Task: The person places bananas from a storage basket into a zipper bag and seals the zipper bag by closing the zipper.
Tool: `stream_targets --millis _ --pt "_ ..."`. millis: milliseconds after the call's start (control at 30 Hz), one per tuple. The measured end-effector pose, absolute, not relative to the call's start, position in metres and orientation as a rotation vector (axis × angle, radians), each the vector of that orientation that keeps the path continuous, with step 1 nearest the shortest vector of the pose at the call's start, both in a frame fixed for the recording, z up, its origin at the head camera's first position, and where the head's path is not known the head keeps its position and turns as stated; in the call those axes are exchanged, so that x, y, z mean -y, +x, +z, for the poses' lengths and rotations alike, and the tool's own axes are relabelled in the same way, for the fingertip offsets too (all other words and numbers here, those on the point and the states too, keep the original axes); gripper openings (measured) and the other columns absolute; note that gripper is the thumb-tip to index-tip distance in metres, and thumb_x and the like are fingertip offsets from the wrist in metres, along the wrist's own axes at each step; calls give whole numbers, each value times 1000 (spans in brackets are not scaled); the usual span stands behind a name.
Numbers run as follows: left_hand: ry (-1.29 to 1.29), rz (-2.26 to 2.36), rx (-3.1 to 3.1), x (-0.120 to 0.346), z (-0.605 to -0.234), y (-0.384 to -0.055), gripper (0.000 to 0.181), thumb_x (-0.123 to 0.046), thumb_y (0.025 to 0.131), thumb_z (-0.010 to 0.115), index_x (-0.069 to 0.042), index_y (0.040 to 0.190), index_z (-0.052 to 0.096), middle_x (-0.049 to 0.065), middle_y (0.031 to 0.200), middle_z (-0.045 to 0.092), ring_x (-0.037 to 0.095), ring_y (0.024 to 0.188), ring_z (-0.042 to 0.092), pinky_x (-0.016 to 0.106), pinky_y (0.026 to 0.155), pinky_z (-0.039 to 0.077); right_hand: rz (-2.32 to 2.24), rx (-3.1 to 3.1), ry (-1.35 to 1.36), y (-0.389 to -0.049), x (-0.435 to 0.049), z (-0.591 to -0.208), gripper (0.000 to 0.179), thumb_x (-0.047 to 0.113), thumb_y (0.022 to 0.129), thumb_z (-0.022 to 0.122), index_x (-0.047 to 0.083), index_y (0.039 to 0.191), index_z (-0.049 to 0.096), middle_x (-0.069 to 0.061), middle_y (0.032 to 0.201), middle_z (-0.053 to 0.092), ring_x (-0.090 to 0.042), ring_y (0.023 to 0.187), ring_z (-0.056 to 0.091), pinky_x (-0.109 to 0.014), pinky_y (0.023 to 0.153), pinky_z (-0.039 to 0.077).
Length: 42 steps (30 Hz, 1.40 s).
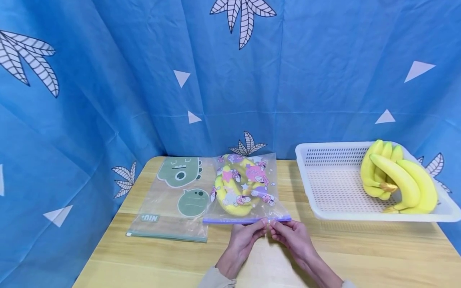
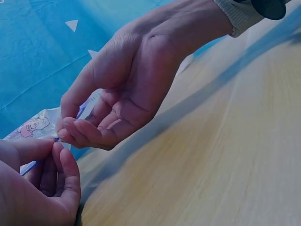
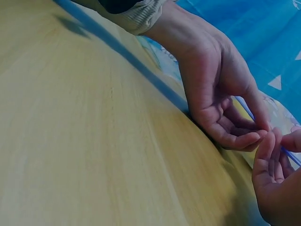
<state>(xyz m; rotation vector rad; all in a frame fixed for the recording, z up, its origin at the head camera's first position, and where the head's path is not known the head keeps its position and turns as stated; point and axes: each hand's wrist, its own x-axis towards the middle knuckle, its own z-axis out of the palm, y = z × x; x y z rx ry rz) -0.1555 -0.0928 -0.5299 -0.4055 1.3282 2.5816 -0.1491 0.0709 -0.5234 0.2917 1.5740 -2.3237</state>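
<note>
A clear zip bag (image 1: 275,188) with pink and purple prints lies flat, with a bunch of bananas (image 1: 234,202) inside it. Its purple zip strip (image 1: 225,221) runs along the near edge. My left hand (image 1: 245,236) pinches this strip right of its middle. Just beside it, my right hand (image 1: 293,238) pinches the same strip, and the fingertips of both nearly meet. Something small and white, perhaps the slider, shows between them. The left wrist view has my left hand (image 2: 42,183) low at the left; the right wrist view has my right hand (image 3: 282,179) at the lower right.
A second clear zip bag (image 1: 162,212) with green cartoon prints lies flat to the left, partly under the first. At the right stands a white plastic basket (image 1: 307,192) holding bunches of bananas (image 1: 407,180). A blue patterned curtain (image 1: 230,80) hangs behind the wooden table (image 1: 360,248).
</note>
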Motion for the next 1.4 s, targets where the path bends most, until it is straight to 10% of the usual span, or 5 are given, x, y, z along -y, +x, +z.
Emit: stream_targets --millis 700,1400 --pt "-478 2591 -1312 94 -529 -154 19 12 87 72 5 102 65 10 84 75 16 69 71 30 73 61 -2350 -1656 415 -148 -81 -520 8 -1 94 68 -7 99 67 -13 86 71 -13 70 66 -24 68 59" --pt "-406 2564 -1278 96 -528 -155 26 8 88 73 3 111 64 10 82 74 18 72 72 34 76 62 -2279 -1706 346 -149 -102 -519 22 6 96 69 -8 112 63 -13 97 71 -16 83 69 -28 80 60"
